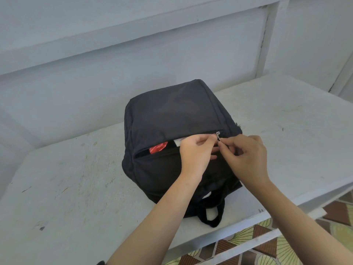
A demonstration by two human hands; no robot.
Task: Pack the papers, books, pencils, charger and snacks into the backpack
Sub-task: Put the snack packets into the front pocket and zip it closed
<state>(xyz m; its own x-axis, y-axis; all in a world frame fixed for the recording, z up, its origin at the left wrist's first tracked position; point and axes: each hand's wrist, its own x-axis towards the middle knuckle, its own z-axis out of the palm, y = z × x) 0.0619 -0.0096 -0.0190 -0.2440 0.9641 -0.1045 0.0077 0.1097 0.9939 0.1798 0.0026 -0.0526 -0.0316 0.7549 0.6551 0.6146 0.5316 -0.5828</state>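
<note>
Backpack (172,111) lies flat on the table (76,188), front pocket (145,153) open. My right hand (246,155) pinches the zipper pull (219,137); my left hand (194,152) pinches the pocket lip just beside it. Fabric looks soft and slack, likely to bunch, so keep the lip taut. Pull is small metal, probably slippery. Red wrapper (158,147) and white paper (178,141) poke out and may snag. Main compartment hidden; can't tell what's packed.

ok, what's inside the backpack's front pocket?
A red wrapper and something white show in the half-open pocket of the backpack. The left hand and pocket front hide the rest.
</note>
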